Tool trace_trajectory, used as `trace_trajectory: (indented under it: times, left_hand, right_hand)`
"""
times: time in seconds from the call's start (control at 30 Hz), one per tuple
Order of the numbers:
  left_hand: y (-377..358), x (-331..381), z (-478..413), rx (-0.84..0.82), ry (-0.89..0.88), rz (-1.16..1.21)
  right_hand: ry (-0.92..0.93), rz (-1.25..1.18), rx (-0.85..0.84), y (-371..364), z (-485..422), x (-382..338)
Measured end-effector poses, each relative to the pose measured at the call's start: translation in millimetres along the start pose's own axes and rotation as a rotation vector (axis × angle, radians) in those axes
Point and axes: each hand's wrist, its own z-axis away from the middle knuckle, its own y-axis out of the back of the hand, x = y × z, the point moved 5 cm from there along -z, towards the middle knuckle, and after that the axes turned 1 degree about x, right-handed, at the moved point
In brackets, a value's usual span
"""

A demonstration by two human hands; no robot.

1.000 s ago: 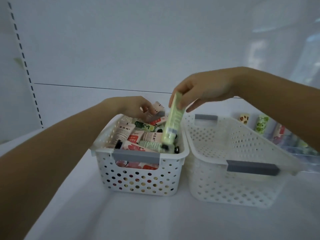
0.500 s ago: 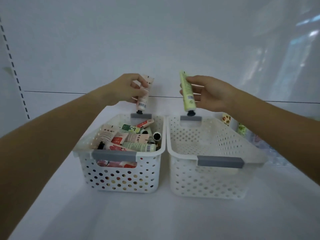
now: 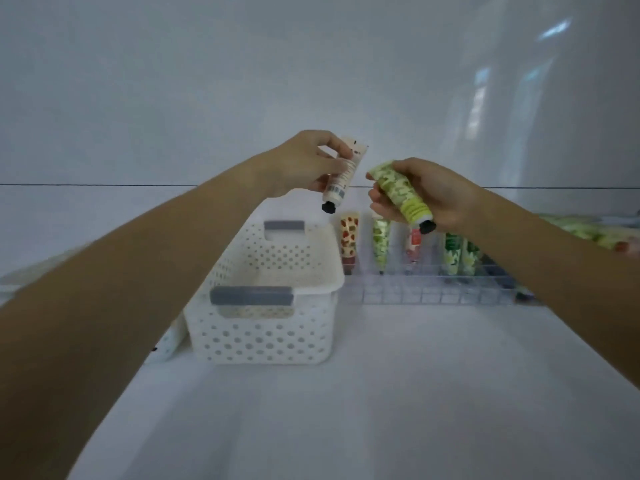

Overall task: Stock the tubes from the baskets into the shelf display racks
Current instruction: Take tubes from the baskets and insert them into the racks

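Here your white shelf [image 3: 381,393] carries a perforated white basket [image 3: 263,337], grey-handled, and just right of it the clear display rack [image 3: 415,294], patterned tubes [image 3: 381,245] standing cap-down inside. Your left forearm hides most of a second basket [image 3: 169,341]. Your left hand [image 3: 304,164] pinches a cream tube [image 3: 343,178], barcode showing, above the basket's far corner; your right hand [image 3: 433,192] grips a green leaf-print tube [image 3: 401,195] above the rack. Lettering is too blurred to read.

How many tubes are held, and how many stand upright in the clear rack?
Held tubes: 2, cream tube in left hand, green tube in right hand.
Upright tubes visible in clear rack: 5.
Total: 7.
Far-right blur uncounted.
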Motion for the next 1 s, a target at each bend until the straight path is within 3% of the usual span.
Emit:
trace_trajectory:
  times: [0.13, 0.4, 0.67, 0.83, 1.0]
  left_hand:
    - [-59.9, 22.3, -9.5, -0.007, 0.030, 0.037]
    - [-148.4, -1.6, -1.6, 0.176, 0.239, 0.142]
    - [-134.8, -68.1, 40.4, 0.525, 0.343, 0.129]
    - [-133.5, -79.8, 48.4, 0.482, 0.344, 0.216]
    - [-133.2, -83.2, 42.6, 0.470, 0.344, 0.238]
  right_hand:
    - [0.057, 0.074, 0.125, 60.5, 26.7, -13.0]
    - [0.298, 0.579, 0.383, 141.7, 54.1, -31.3]
    - [0.543, 0.954, 0.334, 112.8, 29.3, -17.6]
    - [0.672, 1.053, 0.346, 86.9, 1.3, -12.4]
    - [0.646, 1.164, 0.365, 84.0, -27.9, -1.8]
